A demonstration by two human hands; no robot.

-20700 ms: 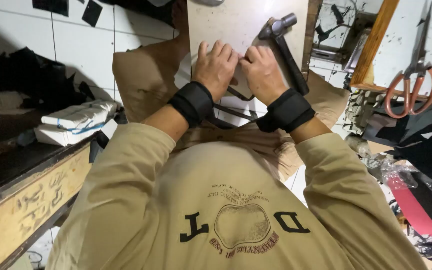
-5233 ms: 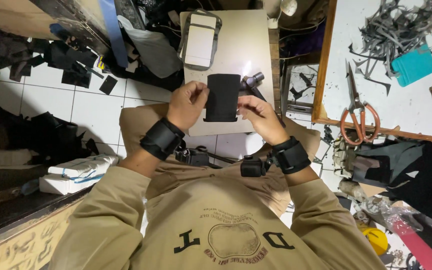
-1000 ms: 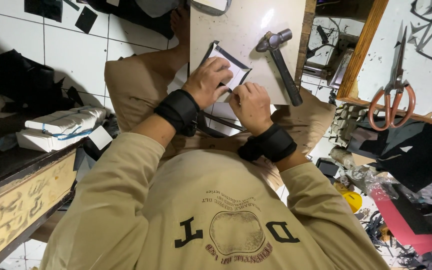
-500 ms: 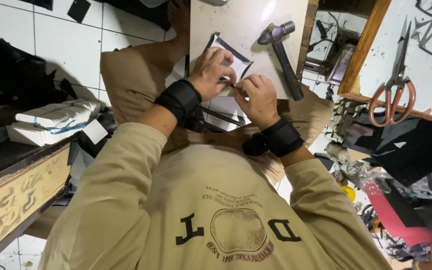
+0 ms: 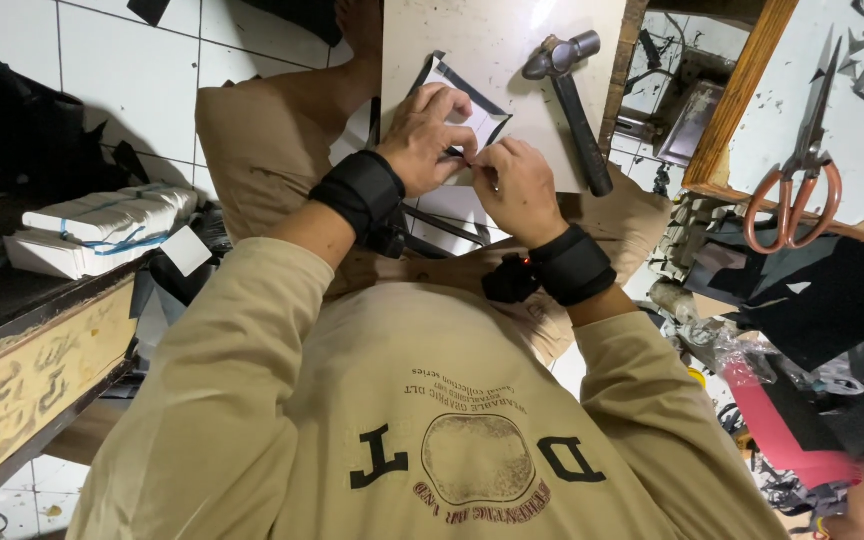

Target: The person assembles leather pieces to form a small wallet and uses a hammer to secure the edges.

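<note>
both hands pinch one white, dark-edged panel [image 5: 472, 115]: left hand [image 5: 427, 140], right hand [image 5: 517, 190]. edge folding looks partway, we judge; hammer [image 5: 572, 100] idle at 3 o'clock.

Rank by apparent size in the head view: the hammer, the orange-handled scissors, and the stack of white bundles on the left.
1. Stack of white bundles, largest.
2. and 3. Hammer and orange-handled scissors look alike in length; I would not rank them.
</note>
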